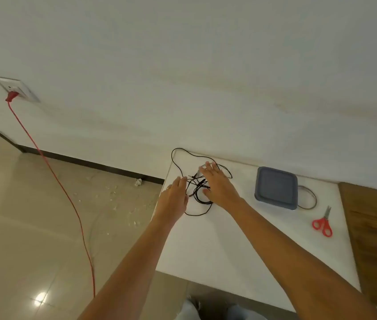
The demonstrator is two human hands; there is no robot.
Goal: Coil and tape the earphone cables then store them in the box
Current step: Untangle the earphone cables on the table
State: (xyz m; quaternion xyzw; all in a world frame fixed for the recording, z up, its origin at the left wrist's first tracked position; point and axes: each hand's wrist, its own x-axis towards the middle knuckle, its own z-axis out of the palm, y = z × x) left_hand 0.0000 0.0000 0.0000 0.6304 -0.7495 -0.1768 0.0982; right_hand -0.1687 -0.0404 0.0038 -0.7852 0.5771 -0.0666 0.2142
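Both hands are out flat, fingers straight, gripping nothing. Left hand [175,195] sits right at the table's [240,239] left edge; right hand [219,185] is spread palm-down over the earphone cables [200,200], and whether it presses them I cannot tell. Those cables are a loose black tangle in the far left corner, between the hands, with one loop straying up to the corner's edge. Plenty of bare white top lies nearer the person. Off to the right, well apart, sits the box [276,187], grey-blue, lid on, tape roll [314,197] just behind it, red scissors [322,224] nearer.
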